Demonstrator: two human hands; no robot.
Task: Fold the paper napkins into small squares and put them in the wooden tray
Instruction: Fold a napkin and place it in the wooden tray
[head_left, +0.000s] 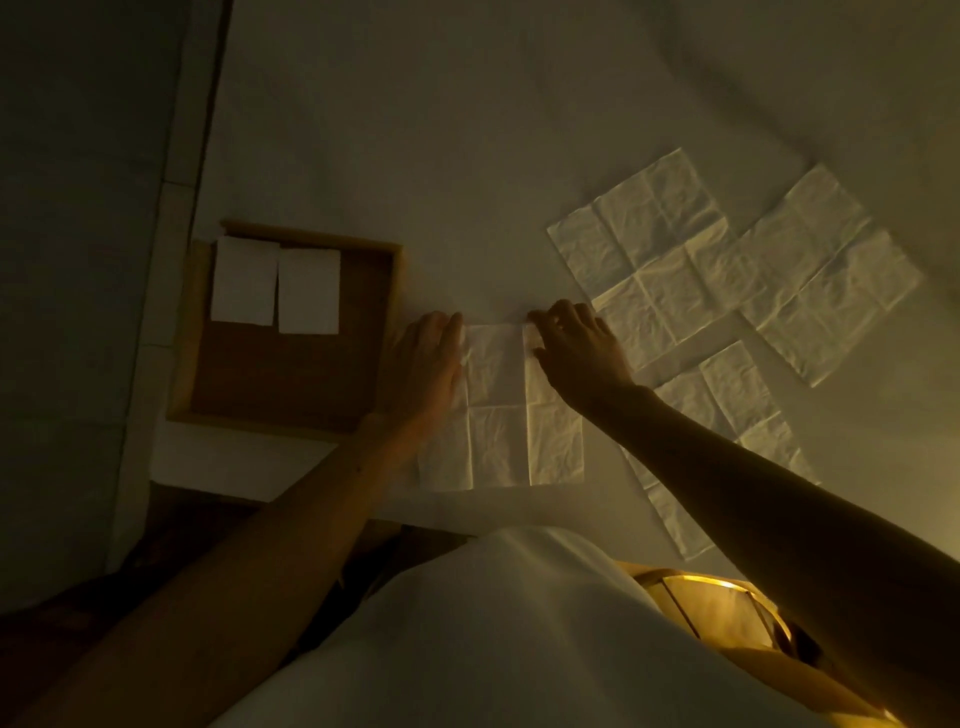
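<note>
Now the napkin (498, 410) lies on the surface (415, 130) beside the wooden tray (291, 374); my left hand (428, 358) presses flat on its left edge, my right hand (576, 348) pinches its far corner; two folded squares (244, 280) sit in the tray

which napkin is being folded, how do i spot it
Find the wooden tray at the left. Right of it, one napkin lies between the left hand and right hand. Unlike the open napkins spread farther right, it sits straight, not tilted, with both hands on it.
</note>
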